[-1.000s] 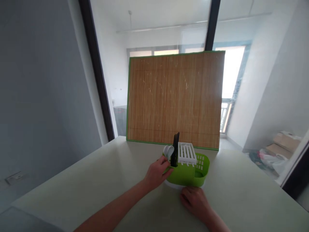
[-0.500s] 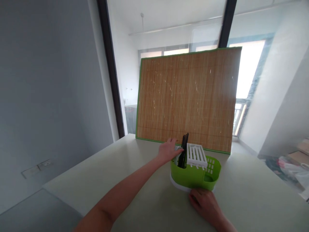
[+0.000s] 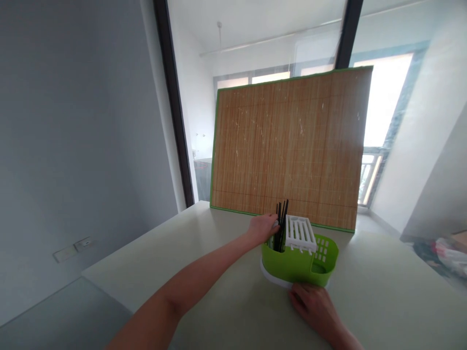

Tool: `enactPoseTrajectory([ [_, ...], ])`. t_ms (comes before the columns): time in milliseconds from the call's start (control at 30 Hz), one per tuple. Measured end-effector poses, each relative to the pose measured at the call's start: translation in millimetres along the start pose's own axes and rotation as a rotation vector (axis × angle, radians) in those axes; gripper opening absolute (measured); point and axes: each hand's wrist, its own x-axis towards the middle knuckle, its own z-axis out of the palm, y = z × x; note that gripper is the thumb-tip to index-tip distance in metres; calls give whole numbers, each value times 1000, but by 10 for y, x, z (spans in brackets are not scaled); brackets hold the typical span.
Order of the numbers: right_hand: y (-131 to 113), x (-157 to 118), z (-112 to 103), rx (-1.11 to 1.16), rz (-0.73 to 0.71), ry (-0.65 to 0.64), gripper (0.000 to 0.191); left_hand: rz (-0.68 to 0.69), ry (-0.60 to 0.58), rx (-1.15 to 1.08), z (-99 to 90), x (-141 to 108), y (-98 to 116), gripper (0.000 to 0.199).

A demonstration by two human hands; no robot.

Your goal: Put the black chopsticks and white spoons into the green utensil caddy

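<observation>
Where the left hand [image 3: 263, 227] has moved, head view: from the rim to a white utensil [image 3: 276, 224], apparently the focus now (grasp hidden, cannot tell).
Green cutlery caddy [image 3: 288, 265]: upright on table [image 3: 383, 287], black chopsticks [image 3: 280, 233] inside.
Right hand [image 3: 314, 304]: curled at white base [image 3: 274, 280], grip unclear.

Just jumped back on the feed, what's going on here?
A person's left hand reaches over the left end of a green caddy, its fingers beside the upright black sticks; what it grips, if anything, is mostly hidden. The right hand is at the front of the caddy's white base. The caddy stands on a pale table with a white slotted rack on top, before an upright bamboo mat.
</observation>
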Motion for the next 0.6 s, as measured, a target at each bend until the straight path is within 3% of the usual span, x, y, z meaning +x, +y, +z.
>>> enactPoseTrajectory([
  [133, 8, -8, 4, 5, 7, -3, 20, -30, 84, -42, -223, 39, -115, 31],
  [233, 19, -15, 14, 6, 5, 4, 21, -90, 216, -70, -620, 104, -358, 36],
  [333, 30, -36, 20, 10, -11, 16, 23, -144, 288, -52, -1051, 141, -737, 43],
  [400, 41, -56, 27, 8, -32, 27, 22, -155, 208, -20, -1215, 100, -1009, 45],
  [467, 57, -72, 41, 11, -55, 35, 21, -170, 12, 38, -1224, -16, -1257, 42],
  [600, 87, -77, 94, 36, -97, 35, 20, -222, -347, 123, -888, -441, -1646, 32],
])
